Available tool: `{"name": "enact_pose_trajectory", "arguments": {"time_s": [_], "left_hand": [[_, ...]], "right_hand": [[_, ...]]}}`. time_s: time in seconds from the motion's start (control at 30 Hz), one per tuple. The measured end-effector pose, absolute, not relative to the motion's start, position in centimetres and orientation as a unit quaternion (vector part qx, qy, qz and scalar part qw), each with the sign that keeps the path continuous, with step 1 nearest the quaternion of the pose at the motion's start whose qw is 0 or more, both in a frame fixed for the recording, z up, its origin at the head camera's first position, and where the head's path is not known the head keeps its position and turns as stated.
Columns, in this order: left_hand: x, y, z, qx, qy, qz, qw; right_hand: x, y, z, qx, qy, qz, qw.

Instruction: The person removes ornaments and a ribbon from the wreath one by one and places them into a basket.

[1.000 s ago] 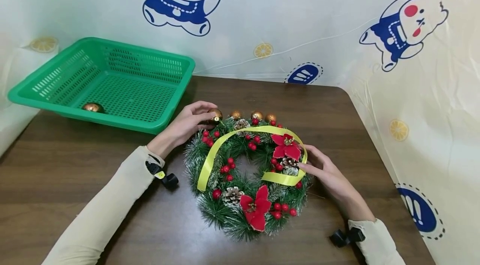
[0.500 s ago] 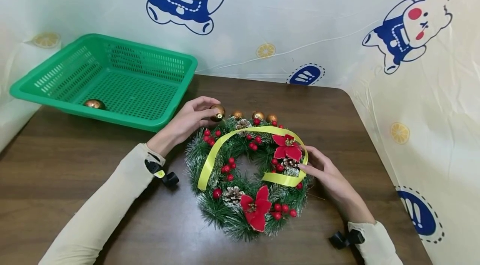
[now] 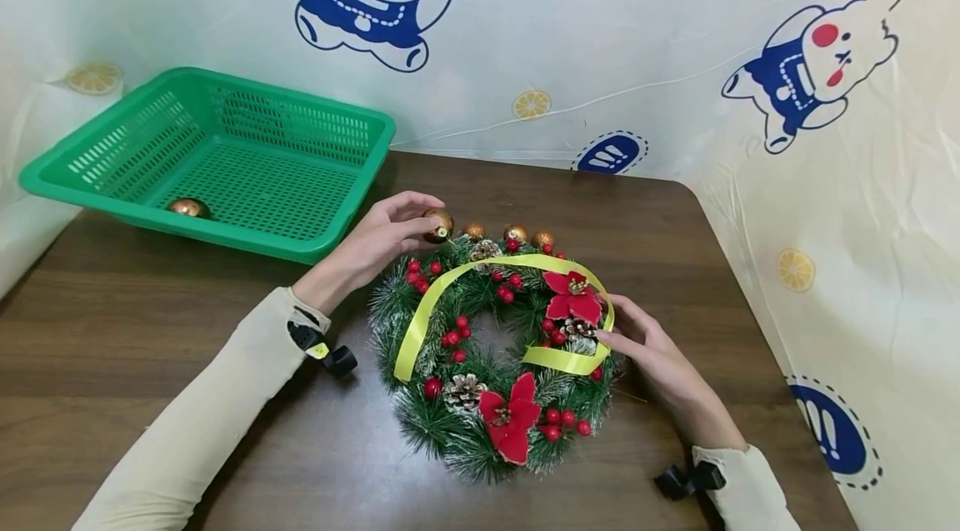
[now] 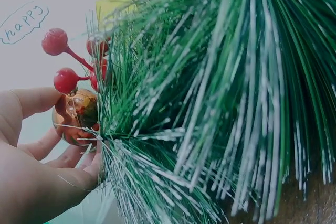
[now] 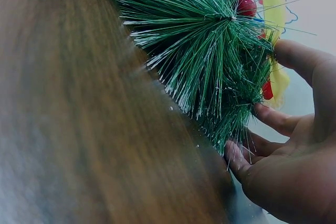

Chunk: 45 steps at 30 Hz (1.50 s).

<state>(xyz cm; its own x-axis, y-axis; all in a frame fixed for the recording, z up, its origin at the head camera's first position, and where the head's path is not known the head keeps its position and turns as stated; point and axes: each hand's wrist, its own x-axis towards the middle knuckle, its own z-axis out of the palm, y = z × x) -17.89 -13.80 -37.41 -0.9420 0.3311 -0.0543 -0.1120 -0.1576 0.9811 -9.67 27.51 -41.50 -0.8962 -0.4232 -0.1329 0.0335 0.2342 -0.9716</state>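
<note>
A green wreath (image 3: 420, 418) with red berries, pinecones and red poinsettias lies flat on the table. My left hand (image 3: 382, 235) pinches a shiny copper-gold bauble (image 3: 438, 225) between thumb and fingers at the wreath's far left edge; the left wrist view shows that bauble (image 4: 75, 116) beside red berries (image 4: 65, 80). My right hand (image 3: 660, 360) grips the wreath's right side, thumb on top by the yellow ribbon (image 3: 423, 318). In the right wrist view its fingers (image 5: 275, 119) press the outer needles. More gold baubles (image 3: 515, 233) line the wreath's far edge.
A green plastic basket (image 3: 360, 172) stands at the back left, with one copper bauble (image 3: 189, 207) inside. Behind the brown wooden table (image 3: 97, 331) hangs a white sheet (image 3: 600, 14) printed with cartoon bears.
My left hand has shifted slightly right and away from me with the bauble pinched in it. The right hand stays at the wreath's right side. The head view has tilted slightly.
</note>
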Motion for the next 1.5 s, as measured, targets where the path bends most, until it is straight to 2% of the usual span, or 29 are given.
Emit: {"name": "enact_pose_trajectory", "arguments": {"time_s": [1.5], "left_hand": [[-16.6, -14.0, -33.7, 0.11, 0.593, 0.789, 0.119]], "right_hand": [[-9.6, 27.6, -41.5, -0.125, 0.767, -0.598, 0.193]]}}
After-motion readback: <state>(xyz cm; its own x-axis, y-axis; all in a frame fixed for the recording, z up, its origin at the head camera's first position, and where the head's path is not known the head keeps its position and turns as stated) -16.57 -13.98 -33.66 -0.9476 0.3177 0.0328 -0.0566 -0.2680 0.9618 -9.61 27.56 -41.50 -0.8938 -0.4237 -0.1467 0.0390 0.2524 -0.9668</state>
